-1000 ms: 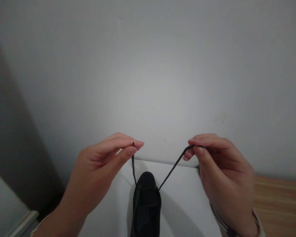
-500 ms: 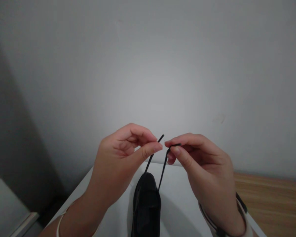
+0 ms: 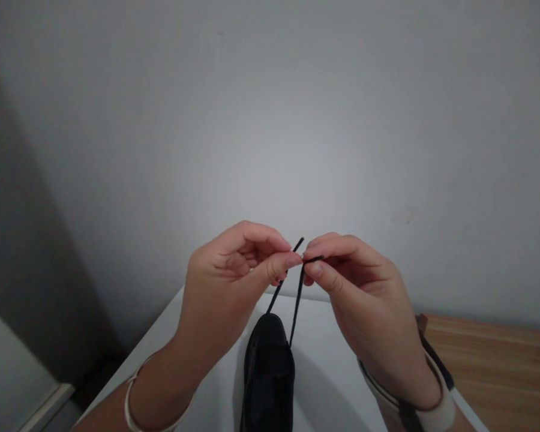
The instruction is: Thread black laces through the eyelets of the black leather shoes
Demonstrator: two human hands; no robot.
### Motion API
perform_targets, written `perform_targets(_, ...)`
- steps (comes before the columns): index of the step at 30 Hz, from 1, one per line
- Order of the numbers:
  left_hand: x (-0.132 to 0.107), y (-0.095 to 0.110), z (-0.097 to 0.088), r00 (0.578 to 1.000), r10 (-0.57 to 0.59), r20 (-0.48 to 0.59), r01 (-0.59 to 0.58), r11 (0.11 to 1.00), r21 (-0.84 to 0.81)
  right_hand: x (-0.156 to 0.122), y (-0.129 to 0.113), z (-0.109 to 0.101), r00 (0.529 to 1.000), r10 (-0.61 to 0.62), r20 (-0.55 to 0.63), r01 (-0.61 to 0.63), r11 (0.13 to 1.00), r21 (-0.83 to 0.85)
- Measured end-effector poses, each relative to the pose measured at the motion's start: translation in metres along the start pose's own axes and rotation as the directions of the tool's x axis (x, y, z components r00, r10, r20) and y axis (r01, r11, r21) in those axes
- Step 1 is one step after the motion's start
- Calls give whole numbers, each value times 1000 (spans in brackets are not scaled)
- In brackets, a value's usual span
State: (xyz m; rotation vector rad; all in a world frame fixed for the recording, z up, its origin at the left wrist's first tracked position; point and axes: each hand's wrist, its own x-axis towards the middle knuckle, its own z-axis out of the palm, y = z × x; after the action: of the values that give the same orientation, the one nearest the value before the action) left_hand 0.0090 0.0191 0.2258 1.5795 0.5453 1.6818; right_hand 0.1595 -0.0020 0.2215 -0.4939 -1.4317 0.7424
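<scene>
A black shoe [image 3: 270,360] stands low in the middle of the view, cut off by the bottom edge. Two thin black shoelace ends rise from it. My left hand [image 3: 227,288] pinches the left shoelace end [image 3: 275,296] between thumb and fingers, its tip sticking out above them. The right shoelace end [image 3: 296,306] is pinched by my right hand [image 3: 366,294], with its tip bent over to the right. The fingertips of both hands almost meet above the shoe; whether they touch I cannot tell.
Under the shoe is a white tabletop [image 3: 328,348], its far edge close to a plain pale wall [image 3: 279,120]. A wood-grain surface [image 3: 499,360] lies at the lower right. At the lower left is a pale ledge [image 3: 54,402] beside a dark gap.
My two hands have come closer together, the right moving left and the left slightly right. Both still hold their shoelace ends. The shoe has stayed in place.
</scene>
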Motion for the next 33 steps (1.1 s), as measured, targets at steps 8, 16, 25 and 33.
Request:
perform_targets(8, -1, 1, -3, 992, -29, 125, 37, 997, -69, 0, 2, -2, 997, -76, 29, 76, 997, 5)
perform_targets(16, -7, -1, 1, 987, 39, 157, -52, 996, 77, -5, 2, 0, 988, -124, -89, 114, 987, -109)
perform_targets(25, -10, -10, 3, 994, 95, 57, -101, 988, 116, -7, 23, -6, 999, 34, 5, -35, 997, 73)
perform_targets(33, -2, -20, 1, 998, 66, 11, -66, 995, 69, -2, 28, -8, 979, 114, -167, -71, 968, 241)
